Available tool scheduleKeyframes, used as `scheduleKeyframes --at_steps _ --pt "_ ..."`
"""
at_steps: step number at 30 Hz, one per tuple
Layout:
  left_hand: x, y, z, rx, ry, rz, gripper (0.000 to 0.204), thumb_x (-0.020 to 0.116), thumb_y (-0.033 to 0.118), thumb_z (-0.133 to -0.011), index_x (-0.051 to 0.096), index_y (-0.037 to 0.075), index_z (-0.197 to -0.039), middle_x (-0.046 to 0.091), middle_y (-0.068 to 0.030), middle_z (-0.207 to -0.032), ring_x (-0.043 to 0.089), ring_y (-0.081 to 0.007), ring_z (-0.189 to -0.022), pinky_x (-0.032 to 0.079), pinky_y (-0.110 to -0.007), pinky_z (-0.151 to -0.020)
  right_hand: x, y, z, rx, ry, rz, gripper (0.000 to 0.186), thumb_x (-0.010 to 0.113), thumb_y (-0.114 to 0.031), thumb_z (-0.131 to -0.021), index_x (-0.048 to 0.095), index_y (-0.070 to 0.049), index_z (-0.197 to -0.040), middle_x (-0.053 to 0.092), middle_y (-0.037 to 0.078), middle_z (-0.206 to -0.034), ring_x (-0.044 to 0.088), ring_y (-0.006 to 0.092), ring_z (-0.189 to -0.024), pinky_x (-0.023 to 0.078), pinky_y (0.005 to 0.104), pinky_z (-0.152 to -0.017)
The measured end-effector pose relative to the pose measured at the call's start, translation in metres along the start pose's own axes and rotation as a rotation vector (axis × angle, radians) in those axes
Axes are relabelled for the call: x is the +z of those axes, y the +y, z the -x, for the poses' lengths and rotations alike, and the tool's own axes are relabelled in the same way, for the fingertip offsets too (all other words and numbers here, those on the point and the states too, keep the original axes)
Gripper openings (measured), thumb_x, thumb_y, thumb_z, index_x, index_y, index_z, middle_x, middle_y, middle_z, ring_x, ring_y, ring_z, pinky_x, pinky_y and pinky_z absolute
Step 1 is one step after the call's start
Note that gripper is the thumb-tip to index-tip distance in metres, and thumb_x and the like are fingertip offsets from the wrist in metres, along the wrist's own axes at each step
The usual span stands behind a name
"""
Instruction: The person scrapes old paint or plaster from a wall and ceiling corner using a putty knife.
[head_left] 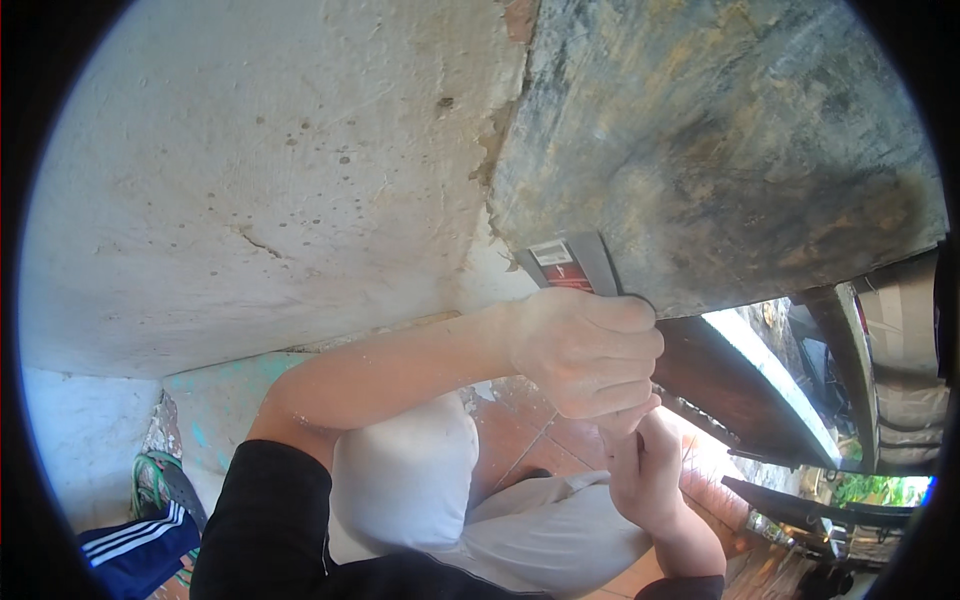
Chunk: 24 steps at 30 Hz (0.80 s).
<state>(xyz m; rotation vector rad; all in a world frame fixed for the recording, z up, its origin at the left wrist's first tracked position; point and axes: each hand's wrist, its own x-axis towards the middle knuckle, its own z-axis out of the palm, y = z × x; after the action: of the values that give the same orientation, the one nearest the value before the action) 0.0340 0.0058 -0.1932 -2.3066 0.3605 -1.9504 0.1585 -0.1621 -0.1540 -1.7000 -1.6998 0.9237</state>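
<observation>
Grey scraper [567,262] slanting up at lower left corner of the dark-stained wall section [720,150], beside pale plaster [350,150]. Left hand [590,350] fisted round it. Right hand [645,465] curled, just below; cannot tell whether it grips anything.

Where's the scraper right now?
In the head view, just right of centre: the scraper juts up from the left hand, at the lower-left edge of the grey patch.

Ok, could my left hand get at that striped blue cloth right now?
Probably not as things stand: your left hand is closed around the scraper, and the striped blue cloth lies away past your black sleeve.
</observation>
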Motion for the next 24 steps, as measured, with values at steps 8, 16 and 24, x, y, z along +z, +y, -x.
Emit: scheduleKeyframes --at_steps 8,16,24 --pt "0.009 0.004 0.000 0.026 -0.030 0.005 0.024 0.061 0.011 -0.075 0.045 0.010 -0.057 0.042 0.0000 -0.059 0.044 -0.0163 -0.055 0.038 -0.028 -0.058 -0.006 0.005 0.007 0.071 -0.042 0.049 0.034 0.048 0.001 -0.096 0.053 0.007 -0.129 0.060 0.020 -0.073 0.062 0.0242 -0.061 0.049 0.0314 -0.060" --pt "0.006 0.002 0.000 0.033 -0.051 0.052 0.021 0.064 0.014 -0.068 0.046 0.010 -0.058 0.040 0.0001 -0.060 0.045 -0.0168 -0.059 0.037 -0.029 -0.058 -0.001 -0.001 0.002 0.037 -0.008 0.019 0.021 0.051 -0.001 -0.097 0.056 0.008 -0.115 0.059 0.021 -0.071 0.059 0.0278 -0.058 0.047 0.0327 -0.057" --pt "0.003 0.003 -0.001 0.010 -0.024 0.047 0.026 0.060 0.007 -0.075 0.042 0.009 -0.057 0.035 0.0000 -0.058 0.039 -0.0171 -0.052 0.035 -0.030 -0.053 0.007 0.004 0.005 -0.005 0.015 -0.033 0.013 0.048 -0.002 -0.099 0.056 0.008 -0.096 0.047 0.014 -0.058 0.050 0.0213 -0.048 0.041 0.0303 -0.049"
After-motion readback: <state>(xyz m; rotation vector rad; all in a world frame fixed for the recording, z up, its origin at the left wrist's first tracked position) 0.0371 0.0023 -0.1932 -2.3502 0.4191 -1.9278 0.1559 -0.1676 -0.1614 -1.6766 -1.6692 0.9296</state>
